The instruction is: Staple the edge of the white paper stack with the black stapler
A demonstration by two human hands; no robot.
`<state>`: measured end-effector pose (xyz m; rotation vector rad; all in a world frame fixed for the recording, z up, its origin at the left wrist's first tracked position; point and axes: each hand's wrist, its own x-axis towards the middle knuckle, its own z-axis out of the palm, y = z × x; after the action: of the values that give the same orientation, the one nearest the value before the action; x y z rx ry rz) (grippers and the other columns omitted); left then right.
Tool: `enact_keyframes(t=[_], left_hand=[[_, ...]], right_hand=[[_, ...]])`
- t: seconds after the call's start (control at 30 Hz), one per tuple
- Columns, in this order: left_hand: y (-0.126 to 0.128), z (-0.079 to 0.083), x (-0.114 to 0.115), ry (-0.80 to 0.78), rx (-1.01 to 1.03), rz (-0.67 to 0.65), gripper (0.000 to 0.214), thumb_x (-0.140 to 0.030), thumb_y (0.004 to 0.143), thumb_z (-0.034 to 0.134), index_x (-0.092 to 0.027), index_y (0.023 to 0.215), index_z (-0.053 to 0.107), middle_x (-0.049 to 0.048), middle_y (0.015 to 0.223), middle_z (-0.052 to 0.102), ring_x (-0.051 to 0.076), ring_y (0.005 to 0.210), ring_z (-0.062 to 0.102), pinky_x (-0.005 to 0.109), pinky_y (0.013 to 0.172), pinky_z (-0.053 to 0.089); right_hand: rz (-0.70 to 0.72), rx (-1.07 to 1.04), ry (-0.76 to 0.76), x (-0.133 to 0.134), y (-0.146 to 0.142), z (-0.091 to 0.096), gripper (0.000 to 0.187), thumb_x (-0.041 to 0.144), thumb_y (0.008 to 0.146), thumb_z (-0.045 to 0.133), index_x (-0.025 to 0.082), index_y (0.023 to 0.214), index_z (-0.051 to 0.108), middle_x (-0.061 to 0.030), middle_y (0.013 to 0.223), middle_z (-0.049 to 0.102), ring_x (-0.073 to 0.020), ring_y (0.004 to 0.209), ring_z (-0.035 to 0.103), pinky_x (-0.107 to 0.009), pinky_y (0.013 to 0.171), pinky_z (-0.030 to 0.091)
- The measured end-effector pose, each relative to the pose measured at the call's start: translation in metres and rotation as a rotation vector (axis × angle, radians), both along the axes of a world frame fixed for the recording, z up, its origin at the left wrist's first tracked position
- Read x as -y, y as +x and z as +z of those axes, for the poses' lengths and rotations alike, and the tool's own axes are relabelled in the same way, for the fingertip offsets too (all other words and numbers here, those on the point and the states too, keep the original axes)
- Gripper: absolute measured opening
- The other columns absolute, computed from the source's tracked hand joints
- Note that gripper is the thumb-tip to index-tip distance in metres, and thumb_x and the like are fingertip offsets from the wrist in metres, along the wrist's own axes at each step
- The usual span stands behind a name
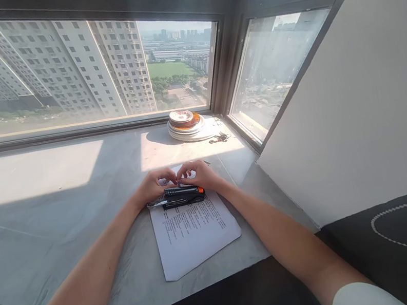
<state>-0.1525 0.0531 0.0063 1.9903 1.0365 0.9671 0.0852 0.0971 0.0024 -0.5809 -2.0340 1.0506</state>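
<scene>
A printed sheet of paper (pixel 198 242) lies on the pale windowsill, its near corners cut off. Across its upper part rests a black tool (pixel 183 195) with an orange end, which looks like a stapler; a thin silver metal strip juts out at its left. Just beyond this tool, my left hand (pixel 159 183) is closed, thumb and fingers curled together over the paper's far part. My right hand (pixel 198 175) is pinched close beside it, fingertips nearly meeting the left ones. Whatever sits between the fingertips is too small to make out.
A stack of plates (pixel 187 130) stands by the window corner, with a small bunch of keys (pixel 220 138) in front of it. Windows border the far side, and a white wall (pixel 360 110) slants up at right. A bead chain (pixel 402 244) hangs at lower right.
</scene>
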Motion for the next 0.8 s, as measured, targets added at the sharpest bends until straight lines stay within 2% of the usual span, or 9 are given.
enact_keyframes(t=[0.33,0.4,0.47,0.57,0.67,0.73,0.8], left_hand=[[0.0,0.001,0.003,-0.013,0.005,-0.01,0.026,-0.042,0.084,0.088,-0.021,0.097,0.078,0.0043,0.092,0.081,0.023,0.089,0.078,0.035,0.083,0.061],[-0.001,0.001,0.003,0.012,0.017,0.03,0.027,-0.043,0.084,0.089,-0.021,0.096,0.078,0.0047,0.093,0.08,0.023,0.09,0.077,0.036,0.085,0.06],[-0.003,0.001,0.002,0.048,0.036,0.097,0.027,-0.045,0.086,0.088,-0.021,0.093,0.077,0.0059,0.095,0.081,0.023,0.092,0.077,0.038,0.088,0.059],[-0.005,0.002,0.001,0.077,0.095,0.195,0.029,-0.048,0.089,0.085,-0.021,0.091,0.077,0.0076,0.096,0.081,0.025,0.096,0.077,0.04,0.09,0.058],[-0.008,0.001,-0.002,0.076,0.213,0.272,0.028,-0.046,0.088,0.087,-0.021,0.094,0.076,0.0074,0.096,0.081,0.026,0.097,0.078,0.039,0.087,0.058],[-0.01,0.0,-0.004,0.067,0.313,0.326,0.027,-0.044,0.087,0.088,-0.021,0.096,0.078,0.0075,0.098,0.081,0.026,0.099,0.078,0.038,0.086,0.057],[-0.012,0.0,-0.006,0.058,0.413,0.383,0.026,-0.043,0.086,0.089,-0.021,0.096,0.079,0.0077,0.099,0.082,0.026,0.1,0.078,0.038,0.087,0.057]], right_hand=[[-0.069,0.017,0.089,0.006,-0.006,0.001,0.008,0.028,0.089,0.078,0.022,0.085,0.077,0.0003,0.08,0.073,-0.0156,0.075,0.06,-0.031,0.076,0.048],[-0.176,0.061,0.161,0.002,-0.001,0.003,0.008,0.028,0.092,0.076,0.023,0.087,0.077,-0.0014,0.087,0.074,-0.0181,0.083,0.061,-0.033,0.08,0.049],[-0.389,0.153,0.205,-0.005,0.01,0.004,0.004,0.025,0.092,0.074,0.023,0.089,0.077,-0.0041,0.095,0.074,-0.0215,0.092,0.063,-0.034,0.083,0.048],[-0.67,0.397,0.124,-0.014,0.028,0.003,0.003,0.02,0.089,0.074,0.021,0.087,0.076,-0.0078,0.098,0.069,-0.0245,0.094,0.063,-0.034,0.077,0.047],[-0.713,0.538,0.049,-0.021,0.04,0.0,0.011,0.013,0.089,0.068,0.018,0.09,0.078,-0.0096,0.101,0.068,-0.0225,0.087,0.063,-0.034,0.073,0.047],[-0.688,0.523,0.04,-0.022,0.041,-0.001,0.022,0.006,0.091,0.061,0.017,0.098,0.079,-0.0107,0.107,0.068,-0.0222,0.088,0.064,-0.035,0.075,0.049],[-0.696,0.452,0.057,-0.021,0.039,0.003,0.025,0.007,0.094,0.06,0.017,0.106,0.08,-0.0124,0.113,0.068,-0.0242,0.097,0.065,-0.038,0.083,0.053]])
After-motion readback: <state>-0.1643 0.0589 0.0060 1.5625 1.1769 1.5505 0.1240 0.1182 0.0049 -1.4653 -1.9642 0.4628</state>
